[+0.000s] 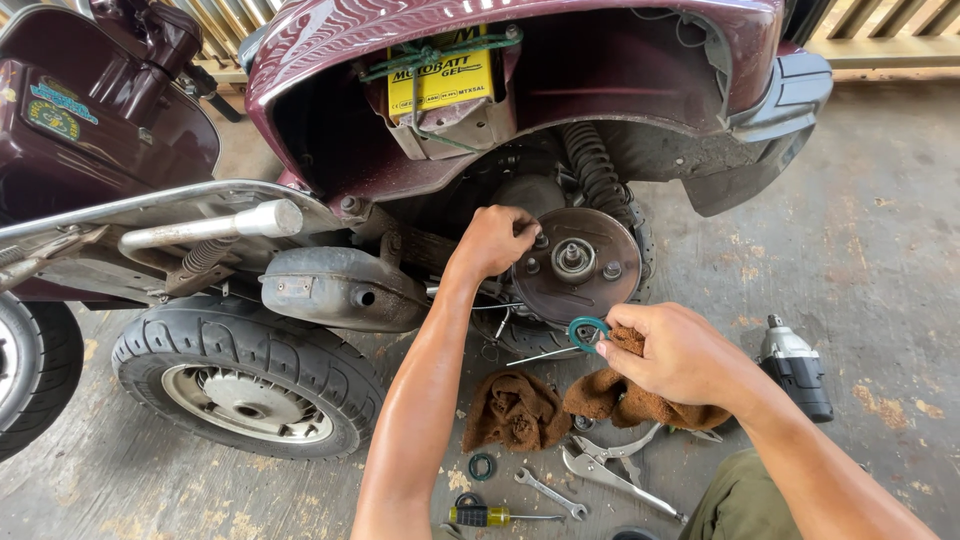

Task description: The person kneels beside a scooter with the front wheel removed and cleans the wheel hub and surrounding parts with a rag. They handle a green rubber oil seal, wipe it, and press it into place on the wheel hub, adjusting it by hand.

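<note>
We see the left hand (pixel 495 240) reaching far into the wheel well of the maroon scooter (pixel 520 90), its fingers curled and closed on the upper left edge of the round brake drum (pixel 578 262), thumb and fingertips pressed against the metal near one of the studs. The right hand (pixel 675 352) sits nearer to us and to the right, just below the drum; it is partly closed, pinching a small teal ring seal (pixel 587 333) between thumb and forefinger while the rest of the fingers bunch a brown rag (pixel 625 398) against the palm. The ring stands at the left tip of that hand, just beside the drum's lower rim, though we cannot tell whether they touch. A second brown rag (pixel 516 410) lies on the concrete floor (pixel 860 250) between the forearms. Near us lie pliers (pixel 610 462), a small wrench (pixel 550 493), a yellow-handled screwdriver (pixel 490 516) and another dark ring (pixel 482 466). A cordless impact wrench (pixel 795 365) rests to the right, and a loose wheel (pixel 245 375) lies to the left.
</note>
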